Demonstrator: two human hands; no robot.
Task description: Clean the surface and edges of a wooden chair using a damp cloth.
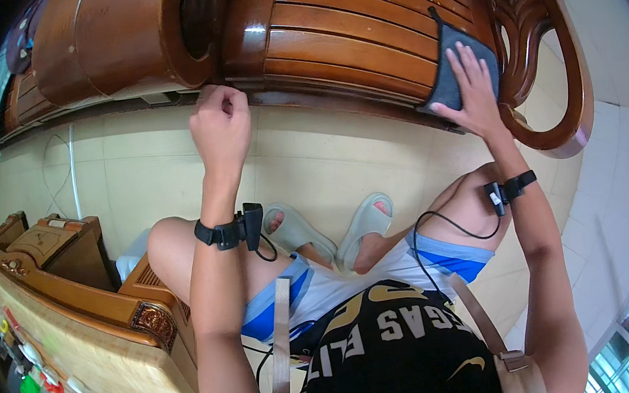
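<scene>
My right hand (472, 91) lies flat with its fingers spread on a dark grey cloth (445, 86). The cloth is on the slatted seat of a brown wooden bench (350, 39), at its right end beside the armrest, and one corner points away from me. Over the bench's front edge, farther left, my left hand (221, 125) is curled into a loose fist, and no object shows in it. A black strap with a small device and cable sits on each forearm.
The curved wooden armrest (571, 78) rises at the right end of the bench. A rounded wooden section (107, 41) stands to the left. At lower left is a carved wooden table (88, 334) with several items on it. Pale floor tiles (308, 146) lie under my slippered feet.
</scene>
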